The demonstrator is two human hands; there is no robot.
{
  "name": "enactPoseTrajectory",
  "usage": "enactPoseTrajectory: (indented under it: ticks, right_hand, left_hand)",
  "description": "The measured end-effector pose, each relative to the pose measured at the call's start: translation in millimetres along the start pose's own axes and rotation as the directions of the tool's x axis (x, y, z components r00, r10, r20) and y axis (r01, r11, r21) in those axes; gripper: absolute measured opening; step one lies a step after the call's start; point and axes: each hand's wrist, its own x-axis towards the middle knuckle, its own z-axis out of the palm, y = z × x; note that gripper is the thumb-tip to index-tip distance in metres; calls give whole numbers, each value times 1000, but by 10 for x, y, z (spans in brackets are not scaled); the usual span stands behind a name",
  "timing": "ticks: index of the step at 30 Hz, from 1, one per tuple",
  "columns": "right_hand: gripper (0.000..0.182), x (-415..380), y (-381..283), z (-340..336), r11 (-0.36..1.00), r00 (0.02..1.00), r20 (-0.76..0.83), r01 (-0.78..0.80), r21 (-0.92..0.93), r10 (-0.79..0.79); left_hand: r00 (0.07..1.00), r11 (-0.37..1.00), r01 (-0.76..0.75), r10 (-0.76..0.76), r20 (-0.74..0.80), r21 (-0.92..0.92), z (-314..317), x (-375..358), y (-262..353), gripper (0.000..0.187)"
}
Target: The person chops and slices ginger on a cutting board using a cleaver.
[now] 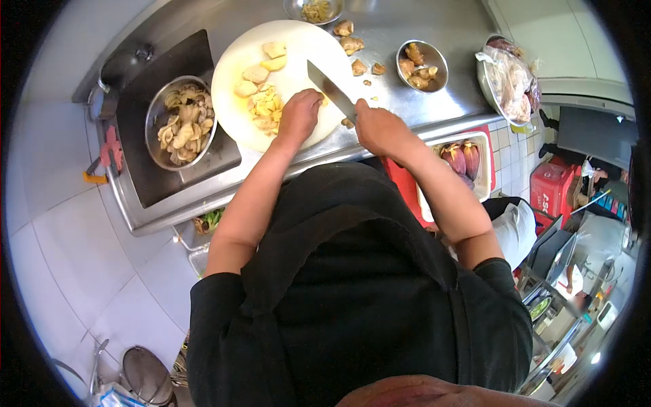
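My right hand (383,129) is wrapped round the handle of a kitchen knife (330,87), its broad blade pointing up and left over the round white cutting board (329,51). On the board, my left hand (300,117) has its fingers curled together beside the blade; a small yellowish bit of ginger (324,102) shows at the fingertips, mostly hidden. Left of that hand lies a heap of sliced ginger (266,105). Larger peeled ginger pieces (255,73) rest above the heap. Several unpeeled ginger pieces (352,45) sit on the steel counter right of the board.
A metal bowl (444,71) of ginger chunks stands on the right. Another bowl (290,9) with yellowish scraps is at the back. In the sink (196,54) sits a bowl of pale mushroom-like pieces (183,129). Banana blossoms (454,157) lie in a tub below the counter edge.
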Motion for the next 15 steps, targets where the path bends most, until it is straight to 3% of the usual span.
enactPoseTrajectory:
  ticks: [3, 7, 12, 14, 15]
  right_hand:
    - [18, 56, -98, -81, 998, 997, 76, -24, -52, 28]
    - [22, -121, -49, 225, 999, 999, 39, -28, -21, 29]
    - [24, 116, -149, -134, 1000, 998, 62, -25, -3, 26]
    - [26, 162, -246, -275, 996, 977, 194, -81, -26, 84]
    - [28, 127, -232, -174, 996, 983, 162, -80, -49, 87]
  left_hand:
    - [1000, 1000, -2, 2, 3, 7, 16, -15, -36, 12]
    - [999, 999, 33, -33, 9, 6, 15, 8, -34, 12]
    - [998, 998, 68, -68, 16, -10, -17, 8, 8, 13]
    - [995, 995, 98, -98, 10, -23, -22, 12, -15, 13]
    - [996, 995, 93, -93, 9, -25, -18, 14, -28, 13]
